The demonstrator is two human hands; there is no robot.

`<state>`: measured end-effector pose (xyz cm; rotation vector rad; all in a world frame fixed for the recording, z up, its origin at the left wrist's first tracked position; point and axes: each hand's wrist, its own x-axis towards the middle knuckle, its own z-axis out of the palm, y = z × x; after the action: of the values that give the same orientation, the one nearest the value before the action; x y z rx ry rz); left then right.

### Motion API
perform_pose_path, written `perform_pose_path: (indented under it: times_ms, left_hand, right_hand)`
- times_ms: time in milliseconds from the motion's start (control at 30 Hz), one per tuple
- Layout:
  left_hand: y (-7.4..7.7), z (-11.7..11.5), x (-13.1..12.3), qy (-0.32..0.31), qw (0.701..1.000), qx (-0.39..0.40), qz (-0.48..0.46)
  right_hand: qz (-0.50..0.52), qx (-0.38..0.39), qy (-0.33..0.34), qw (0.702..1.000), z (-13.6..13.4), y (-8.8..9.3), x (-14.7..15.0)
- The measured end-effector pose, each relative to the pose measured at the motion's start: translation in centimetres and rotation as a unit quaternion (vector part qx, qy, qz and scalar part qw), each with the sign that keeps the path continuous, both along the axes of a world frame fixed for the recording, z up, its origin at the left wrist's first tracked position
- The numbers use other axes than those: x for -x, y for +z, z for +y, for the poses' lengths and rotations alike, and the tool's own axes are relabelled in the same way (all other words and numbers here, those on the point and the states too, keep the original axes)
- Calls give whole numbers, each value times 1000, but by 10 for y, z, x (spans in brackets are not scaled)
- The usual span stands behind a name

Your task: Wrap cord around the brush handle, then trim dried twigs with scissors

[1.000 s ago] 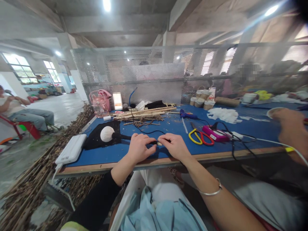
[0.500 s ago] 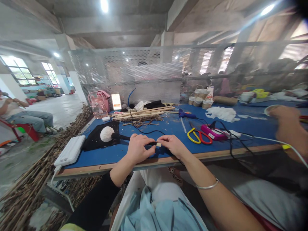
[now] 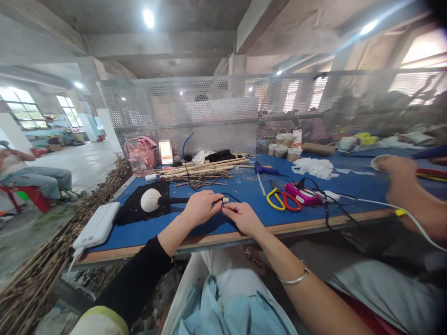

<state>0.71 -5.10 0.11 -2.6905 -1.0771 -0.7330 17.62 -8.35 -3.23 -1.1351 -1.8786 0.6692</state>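
Your left hand [image 3: 201, 207] is closing around the black stem [image 3: 178, 200], its thumb and forefinger pinching close to the pale tip [image 3: 226, 200]. Your right hand [image 3: 242, 217] is holding its thumb and forefinger together just beside that tip; whether they are gripping anything is too small to tell. From your left hand, the stem is running leftward, roughly along the table's near edge, to the white ball [image 3: 150, 200], which is lying over the black cloth [image 3: 131, 207]. Your left hand is sitting nearer the ball, your right nearer the tip.

Beyond the scissors [image 3: 283, 201], small baskets [image 3: 280, 151] are standing grouped toward the back of the table [image 3: 206, 228]; you aren't seeing inside them clearly. Farther right, a white tub [image 3: 347, 144] is standing near something yellow [image 3: 366, 138], its contents too blurred to make out.
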Motion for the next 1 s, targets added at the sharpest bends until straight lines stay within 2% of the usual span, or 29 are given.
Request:
perform_pose_path:
  times_ms: [133,333,433,533,767,900,1000]
  left_hand:
    - [-8,1,1,4,998,38,53]
    - [-17,-14,6,0,996,20,81]
    - [-15,-21,10,-8,999,-6,51]
    - [-11,-24,15,6,999,-39,0]
    - [-11,-25,20,17,994,-88,-56]
    - [-11,-22,20,30,994,-87,-54]
    - [-10,-19,20,46,994,-84,-58]
  right_hand:
    - [-23,-42,-9,999,-7,2,2]
    - [-68,-99,-35,992,3,8,-1]
    - [-100,-120,-27,987,14,16,-2]
    - [-74,-105,-12,992,21,22,2]
    - [-44,-72,7,996,25,17,9]
    - [-127,-164,-36,978,35,27,3]
    - [-153,-200,-6,968,44,32,4]
